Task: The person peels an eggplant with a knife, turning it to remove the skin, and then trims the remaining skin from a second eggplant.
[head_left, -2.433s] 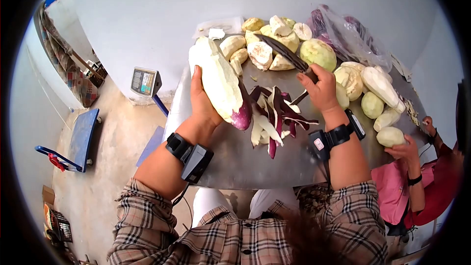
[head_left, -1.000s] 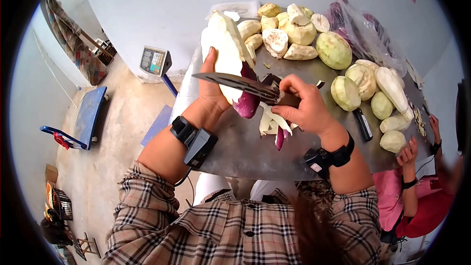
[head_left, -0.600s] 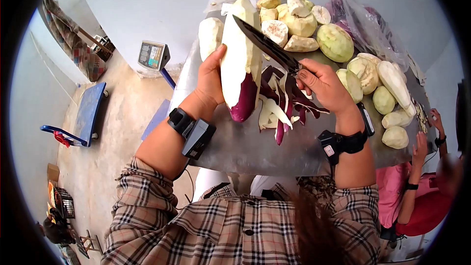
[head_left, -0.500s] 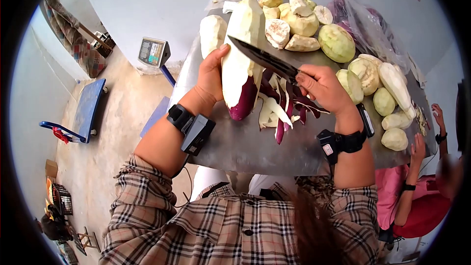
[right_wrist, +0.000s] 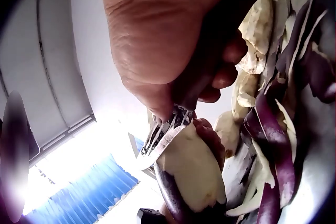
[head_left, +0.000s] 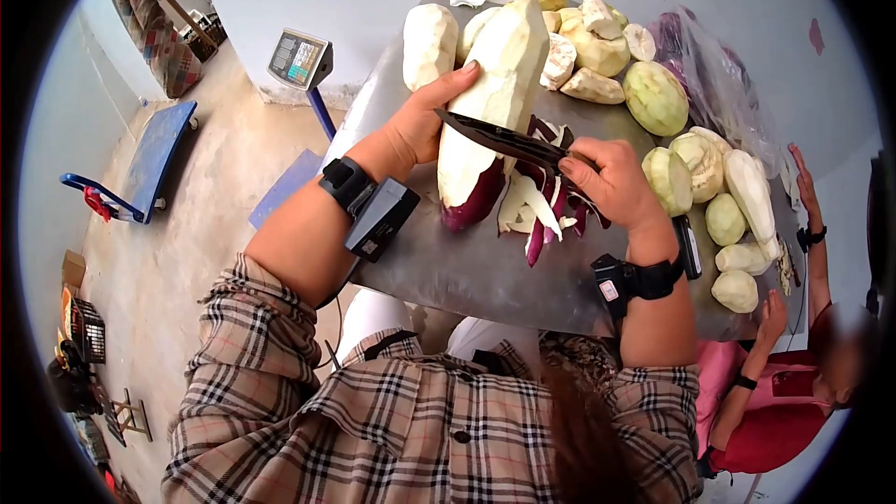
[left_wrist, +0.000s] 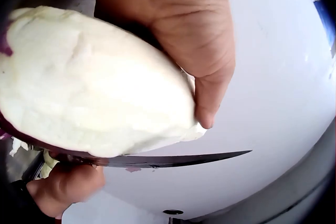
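Note:
My left hand grips a large eggplant from its left side, thumb laid across the front. Its flesh is mostly bare and pale, with purple skin left around the lower end. In my right hand is the handle of a dark-bladed knife, its blade lying across the eggplant's middle in the head view. From the left wrist, the knife blade runs along the eggplant's lower side. The right wrist view shows eggplant peels on the table beside the work.
Peeled eggplants and cut pieces sit along the table's back and right. Another peeled eggplant stands behind my left hand. A plastic bag holds purple eggplants. A person in pink works at the right; a scale display stands left.
The knife came from beyond the eggplant to its purple lower end, went up toward the top, then moved down to the middle. The head view shifted. The other person's hand rose.

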Tool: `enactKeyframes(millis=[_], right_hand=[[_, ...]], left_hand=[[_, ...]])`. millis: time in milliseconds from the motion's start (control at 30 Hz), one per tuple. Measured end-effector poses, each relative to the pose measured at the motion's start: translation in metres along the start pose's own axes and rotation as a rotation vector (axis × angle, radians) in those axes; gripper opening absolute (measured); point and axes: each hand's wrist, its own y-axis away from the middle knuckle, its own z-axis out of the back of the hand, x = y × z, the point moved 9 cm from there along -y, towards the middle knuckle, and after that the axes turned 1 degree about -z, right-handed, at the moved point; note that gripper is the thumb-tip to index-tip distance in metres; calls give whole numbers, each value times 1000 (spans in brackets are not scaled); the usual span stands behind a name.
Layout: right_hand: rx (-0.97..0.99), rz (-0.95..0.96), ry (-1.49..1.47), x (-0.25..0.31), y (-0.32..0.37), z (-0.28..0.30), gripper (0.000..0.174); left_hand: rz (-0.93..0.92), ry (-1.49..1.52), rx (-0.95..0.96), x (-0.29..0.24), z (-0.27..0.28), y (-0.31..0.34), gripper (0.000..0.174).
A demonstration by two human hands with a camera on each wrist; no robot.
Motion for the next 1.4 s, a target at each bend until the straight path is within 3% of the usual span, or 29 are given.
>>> enactKeyframes(millis=[300, 400, 500, 900, 1300, 1400], right_hand=[[-55, 33, 69, 5, 2, 3, 26], [-67, 66, 93, 8, 1, 3, 25], [-65, 76, 86, 11, 2, 2, 25], [-6, 58, 117, 10, 2, 9, 25], [59, 27, 70, 8, 2, -1, 29], [90, 12, 102, 5, 3, 0, 31]], left_hand=[[13, 102, 84, -3, -9, -1, 64], [1, 93, 34, -3, -11, 0, 64], [11, 145, 154, 0, -14, -4, 65], [34, 96, 86, 1, -22, -1, 64], [14, -25, 154, 0, -27, -2, 64], [-6, -46, 82, -2, -23, 0, 65]])
